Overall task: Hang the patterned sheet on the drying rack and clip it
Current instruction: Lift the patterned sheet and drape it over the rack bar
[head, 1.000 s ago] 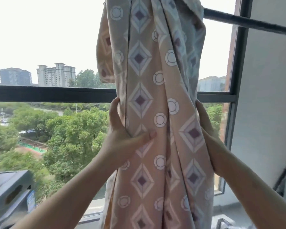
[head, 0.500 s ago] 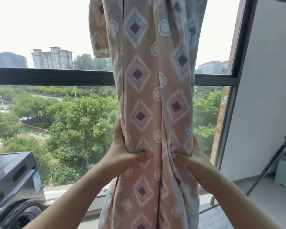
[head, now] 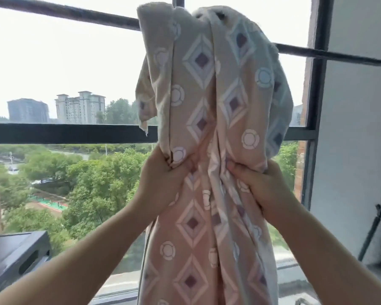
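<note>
Pink-and-grey patterned sheet (head: pixel 209 133) draped in a bunch over the rack bar (head: pixel 79 13), both your hands gripping it.

Your left hand (head: pixel 163 183) is closed on a fold at the sheet's left edge, and your right hand (head: pixel 260 188) is closed on gathered cloth just beside it, both below the window's horizontal frame rail (head: pixel 64 133). You have the sheet over the dark bar that slants across the top of the view, so the hanging is begun, but the cloth sits as a narrow, crumpled column with a loose corner dangling on the left. By my reading, you have the spreading along the bar left to do, then the clipping; no clip shows anywhere in view, so that step looks untouched.
</note>
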